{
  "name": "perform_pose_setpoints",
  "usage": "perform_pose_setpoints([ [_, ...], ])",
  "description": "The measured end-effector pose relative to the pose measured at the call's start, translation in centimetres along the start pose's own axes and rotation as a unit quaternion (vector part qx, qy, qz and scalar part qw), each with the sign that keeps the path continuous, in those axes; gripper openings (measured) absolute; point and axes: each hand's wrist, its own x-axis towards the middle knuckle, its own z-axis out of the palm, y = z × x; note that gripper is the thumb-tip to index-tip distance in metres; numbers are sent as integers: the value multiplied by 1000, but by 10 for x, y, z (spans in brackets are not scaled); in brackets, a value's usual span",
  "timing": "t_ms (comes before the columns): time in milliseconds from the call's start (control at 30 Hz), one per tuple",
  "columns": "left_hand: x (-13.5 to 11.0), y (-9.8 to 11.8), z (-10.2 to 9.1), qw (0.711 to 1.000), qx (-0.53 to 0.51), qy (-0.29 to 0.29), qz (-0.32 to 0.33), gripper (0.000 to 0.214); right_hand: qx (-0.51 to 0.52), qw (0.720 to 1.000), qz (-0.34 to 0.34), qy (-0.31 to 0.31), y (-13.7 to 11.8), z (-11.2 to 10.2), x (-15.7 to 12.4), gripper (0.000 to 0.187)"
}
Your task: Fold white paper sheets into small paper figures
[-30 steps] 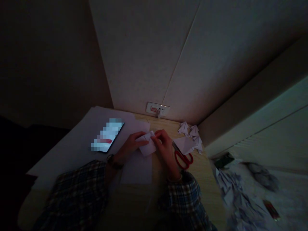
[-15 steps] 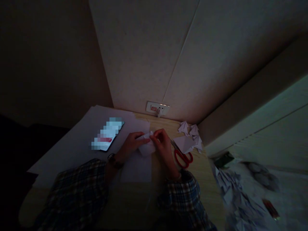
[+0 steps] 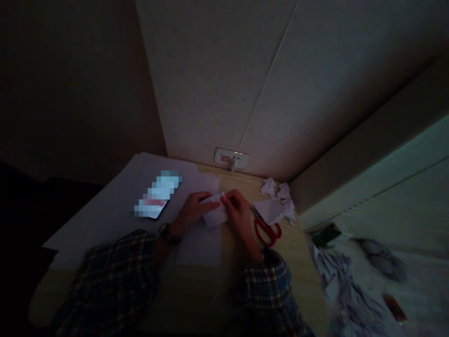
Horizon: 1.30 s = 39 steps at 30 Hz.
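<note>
Left hand [image 3: 197, 207]: pinching the folded paper [image 3: 214, 217];
Right hand [image 3: 240, 208]: pinching its far edge;
Paper's place: sitting left of the scissors [image 3: 268, 232];
Paper risk: uneven pinching could be skewing it

Across your tabletop [image 3: 301, 267] now: white sheets [image 3: 115, 201] spread left, scissors [image 3: 268, 230] lying right, folded papers [image 3: 268, 187] crowding the far right corner!

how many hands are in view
2: the left hand holds the white paper at its left, the right hand at its upper right; no other hands show.
</note>
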Motion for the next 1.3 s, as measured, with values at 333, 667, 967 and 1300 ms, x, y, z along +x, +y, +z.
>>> perform_pose_setpoints([
  [333,0,3,2,999,41,-6,24,28,-11,1000,-13,0,-6,0,-1,26],
  [667,3,4,0,999,2,-11,41,42,-21,999,-39,-31,-7,0,-1,28],
  [967,2,5,0,999,19,-11,39,35,-65,997,-45,-23,-1,-1,1,27],
  [1300,-4,5,-4,999,-30,-41,-6,27,-60,997,-13,-38,-3,-4,3,29],
])
